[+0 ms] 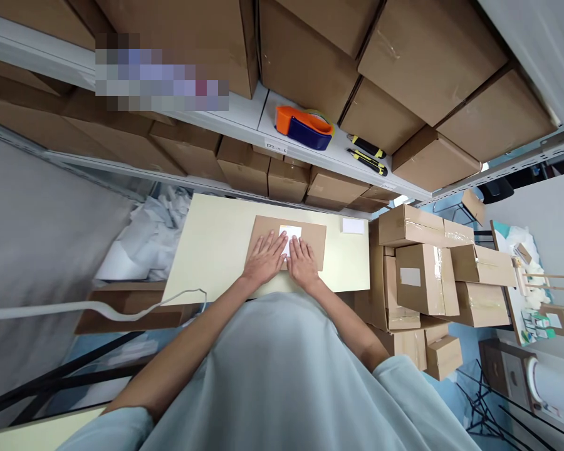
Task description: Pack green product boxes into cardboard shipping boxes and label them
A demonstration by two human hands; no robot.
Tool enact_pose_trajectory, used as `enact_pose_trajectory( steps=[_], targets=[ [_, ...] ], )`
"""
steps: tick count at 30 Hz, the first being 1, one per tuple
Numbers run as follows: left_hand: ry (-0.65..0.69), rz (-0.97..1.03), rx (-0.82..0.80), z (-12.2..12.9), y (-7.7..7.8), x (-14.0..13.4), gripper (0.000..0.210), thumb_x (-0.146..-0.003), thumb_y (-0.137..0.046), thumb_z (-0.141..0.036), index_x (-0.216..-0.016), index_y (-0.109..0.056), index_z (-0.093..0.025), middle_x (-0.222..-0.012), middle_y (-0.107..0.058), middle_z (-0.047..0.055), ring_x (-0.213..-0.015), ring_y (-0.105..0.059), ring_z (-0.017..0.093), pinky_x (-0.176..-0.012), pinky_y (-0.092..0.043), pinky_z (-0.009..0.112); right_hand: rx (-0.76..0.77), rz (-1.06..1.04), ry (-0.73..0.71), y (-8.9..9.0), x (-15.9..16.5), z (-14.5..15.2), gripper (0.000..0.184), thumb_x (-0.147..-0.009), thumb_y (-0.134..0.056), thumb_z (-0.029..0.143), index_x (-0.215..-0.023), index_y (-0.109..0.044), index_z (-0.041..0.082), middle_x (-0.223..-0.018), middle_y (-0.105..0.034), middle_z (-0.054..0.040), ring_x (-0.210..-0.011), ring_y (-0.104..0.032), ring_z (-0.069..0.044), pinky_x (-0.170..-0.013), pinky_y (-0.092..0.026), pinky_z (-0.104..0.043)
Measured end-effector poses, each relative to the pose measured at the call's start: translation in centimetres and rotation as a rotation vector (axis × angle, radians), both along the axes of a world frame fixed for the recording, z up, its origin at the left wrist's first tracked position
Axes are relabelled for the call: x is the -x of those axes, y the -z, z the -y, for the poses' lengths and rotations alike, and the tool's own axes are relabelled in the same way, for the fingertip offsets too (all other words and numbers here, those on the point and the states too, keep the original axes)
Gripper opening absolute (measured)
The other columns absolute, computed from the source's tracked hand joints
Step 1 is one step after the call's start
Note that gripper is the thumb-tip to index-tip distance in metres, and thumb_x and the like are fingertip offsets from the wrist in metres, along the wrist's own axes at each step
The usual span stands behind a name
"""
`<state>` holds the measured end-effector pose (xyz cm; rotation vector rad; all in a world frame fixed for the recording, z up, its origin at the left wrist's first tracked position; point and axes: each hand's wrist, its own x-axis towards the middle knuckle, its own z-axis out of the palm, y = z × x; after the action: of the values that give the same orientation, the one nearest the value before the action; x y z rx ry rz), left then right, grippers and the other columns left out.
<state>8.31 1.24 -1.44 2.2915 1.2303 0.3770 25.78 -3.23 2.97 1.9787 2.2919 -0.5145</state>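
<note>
A flat brown cardboard piece (317,241), perhaps a box or mailer, lies on the pale yellow table (216,244). On its middle sits a white label (290,231), partly covered by my fingers. My left hand (266,255) rests flat on the cardboard, its fingertips over the label's left side. Opposite it, my right hand (303,260) lies with fingers stretched out across the label's right side. Neither hand grips anything. A small white stack of labels or cards (353,226) lies at the table's far right corner.
Above the table's back edge, a shelf (244,116) carries cardboard boxes, an orange and blue tape dispenser (304,127) and yellow-black utility knives (367,161). Stacked cartons (425,279) stand to the right. White crumpled wrapping (145,235) and a pale cable (98,307) are at left.
</note>
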Motion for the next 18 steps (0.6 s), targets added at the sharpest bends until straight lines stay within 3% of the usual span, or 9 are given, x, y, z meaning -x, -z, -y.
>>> enact_pose_trajectory(
  steps=[4, 8, 11, 14, 16, 18],
  targets=[
    [0.024, 0.008, -0.009, 0.7, 0.0, 0.7, 0.073, -0.115, -0.032, -0.042, -0.184, -0.033, -0.019, -0.187, -0.037, 0.011, -0.179, -0.024, 0.037, -0.146, -0.013, 0.063, -0.008, 0.011, 0.091, -0.4, -1.1, -3.5, 0.070, -0.124, -0.029, 0.039, -0.186, -0.019, 0.010, -0.194, -0.012, -0.0112, -0.183, -0.010, -0.030, -0.148, -0.010, -0.056],
    [-0.060, 0.020, -0.011, 1.6, -0.3, 0.0, 0.074, -0.115, -0.034, -0.043, -0.186, -0.027, -0.020, -0.188, -0.035, 0.010, -0.178, -0.025, 0.039, -0.144, -0.017, 0.064, -0.019, 0.020, 0.192, -0.3, -1.4, -5.3, 0.072, -0.124, -0.031, 0.044, -0.187, -0.017, 0.012, -0.195, -0.005, -0.0141, -0.183, -0.004, -0.031, -0.147, -0.011, -0.060],
    [-0.172, 0.031, -0.010, 2.0, -0.5, -0.9, 0.073, -0.116, -0.035, -0.044, -0.186, -0.026, -0.024, -0.188, -0.036, 0.011, -0.179, -0.023, 0.041, -0.143, -0.016, 0.068, -0.036, -0.018, 0.120, 0.3, -1.2, -3.3, 0.069, -0.124, -0.034, 0.043, -0.186, -0.023, 0.018, -0.195, -0.009, -0.0131, -0.183, -0.008, -0.032, -0.146, -0.012, -0.061],
    [-0.248, 0.035, 0.007, 2.2, -0.1, -0.2, 0.070, -0.116, -0.036, -0.049, -0.184, -0.036, -0.029, -0.190, -0.033, 0.011, -0.180, -0.014, 0.044, -0.141, -0.010, 0.076, -0.036, -0.075, 0.043, 1.0, -2.4, 0.9, 0.065, -0.123, -0.041, 0.047, -0.185, -0.032, 0.029, -0.194, -0.017, -0.0086, -0.183, -0.012, -0.031, -0.146, -0.013, -0.063],
    [-0.297, 0.044, 0.050, 2.4, 0.6, 1.7, 0.073, -0.116, -0.037, -0.055, -0.183, -0.039, -0.026, -0.191, -0.028, 0.014, -0.180, -0.010, 0.047, -0.140, -0.009, 0.079, -0.031, -0.097, 0.127, 1.4, -4.2, 3.8, 0.071, -0.121, -0.048, 0.054, -0.185, -0.033, 0.026, -0.194, -0.016, -0.0120, -0.183, -0.011, -0.034, -0.145, -0.015, -0.065],
    [-0.387, 0.074, 0.129, 3.0, 1.7, 4.1, 0.084, -0.114, -0.040, -0.064, -0.184, -0.033, -0.020, -0.192, -0.023, 0.020, -0.180, -0.011, 0.048, -0.140, -0.016, 0.078, -0.035, -0.140, 0.308, 1.7, -6.4, 6.1, 0.093, -0.116, -0.058, 0.061, -0.186, -0.023, 0.013, -0.193, -0.010, -0.0214, -0.182, -0.009, -0.038, -0.145, -0.020, -0.065]
  ],
)
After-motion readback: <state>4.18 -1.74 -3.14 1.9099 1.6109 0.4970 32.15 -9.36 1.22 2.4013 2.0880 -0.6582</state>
